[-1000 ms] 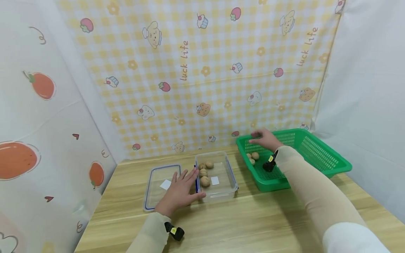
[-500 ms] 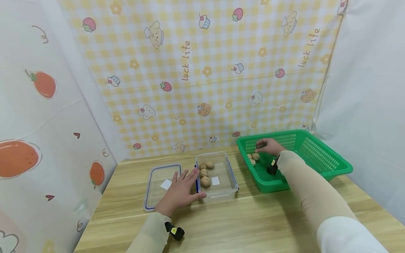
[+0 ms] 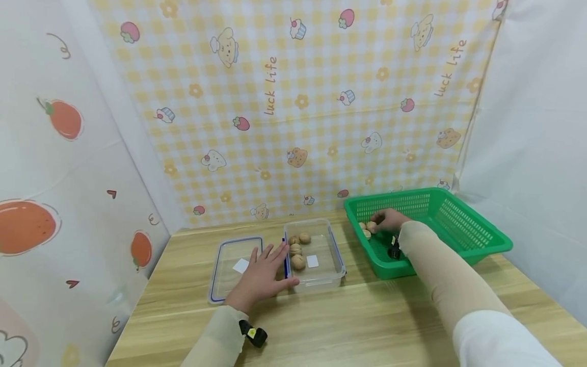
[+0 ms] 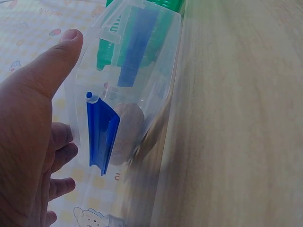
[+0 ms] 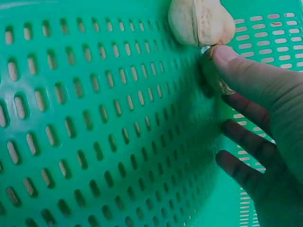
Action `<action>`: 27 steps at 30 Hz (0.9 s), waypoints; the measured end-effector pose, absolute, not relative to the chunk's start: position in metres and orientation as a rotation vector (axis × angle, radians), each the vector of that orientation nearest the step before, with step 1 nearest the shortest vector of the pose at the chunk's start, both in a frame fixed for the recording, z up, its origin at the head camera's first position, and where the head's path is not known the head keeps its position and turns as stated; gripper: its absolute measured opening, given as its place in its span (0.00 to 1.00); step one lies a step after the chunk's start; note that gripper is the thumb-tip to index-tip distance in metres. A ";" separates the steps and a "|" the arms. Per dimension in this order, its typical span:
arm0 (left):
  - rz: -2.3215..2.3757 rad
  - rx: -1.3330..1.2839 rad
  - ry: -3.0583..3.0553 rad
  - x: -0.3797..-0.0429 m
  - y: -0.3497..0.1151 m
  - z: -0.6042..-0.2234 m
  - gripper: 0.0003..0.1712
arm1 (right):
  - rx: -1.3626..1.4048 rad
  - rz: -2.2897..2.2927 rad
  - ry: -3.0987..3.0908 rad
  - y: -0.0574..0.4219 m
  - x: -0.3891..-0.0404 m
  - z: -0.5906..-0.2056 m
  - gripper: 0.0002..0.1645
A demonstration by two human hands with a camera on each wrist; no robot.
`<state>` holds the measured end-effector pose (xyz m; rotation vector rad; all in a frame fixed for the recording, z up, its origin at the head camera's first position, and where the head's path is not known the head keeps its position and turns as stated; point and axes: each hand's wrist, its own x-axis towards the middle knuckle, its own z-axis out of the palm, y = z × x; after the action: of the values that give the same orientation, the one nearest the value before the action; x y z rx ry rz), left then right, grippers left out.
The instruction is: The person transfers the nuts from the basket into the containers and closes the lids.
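Note:
My left hand (image 3: 262,278) has its fingers spread against the left side of a clear plastic box (image 3: 327,279). Inside the box, several walnuts (image 3: 298,262) sit along the left wall; one walnut (image 4: 129,132) shows through the plastic in the left wrist view. My right hand (image 3: 389,220) is down inside a green basket (image 3: 390,270), at its left end. There it pinches a walnut (image 5: 215,73) between thumb and fingers, partly hidden by the thumb. Other walnuts (image 5: 196,21) lie right beside it in the basket.
A clear lid with a blue seal (image 3: 221,275) lies flat on the wooden table (image 3: 321,326), left of the box. A white label (image 3: 312,261) shows on the box bottom. Behind the table hangs a checked cloth (image 3: 275,127); a white sheet (image 3: 541,153) stands at the right.
My right hand has come down from above the basket's rim to the walnuts, and its fingers have closed on one. The left hand has stayed in place at the box.

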<state>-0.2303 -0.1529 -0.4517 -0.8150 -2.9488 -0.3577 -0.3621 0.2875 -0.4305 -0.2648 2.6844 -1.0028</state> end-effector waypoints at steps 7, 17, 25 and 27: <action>-0.372 -0.818 -2.958 -0.230 -0.151 -0.452 0.58 | -0.253 -0.955 2.725 0.287 -0.362 -0.435 0.34; -0.374 -0.825 -2.959 -0.227 -0.149 -0.450 0.57 | -0.337 -0.942 2.756 0.297 -0.361 -0.418 0.32; -0.383 -0.821 -2.951 -0.228 -0.152 -0.449 0.57 | -0.350 -0.929 2.823 0.285 -0.356 -0.395 0.33; -0.388 -0.821 -2.951 -0.228 -0.152 -0.449 0.57 | -0.351 -0.943 2.821 0.280 -0.352 -0.388 0.33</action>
<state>-0.2276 -0.1522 -0.4486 -0.8215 -2.9514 -0.3879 -0.3518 0.2801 -0.3881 -0.3507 2.8215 -0.9429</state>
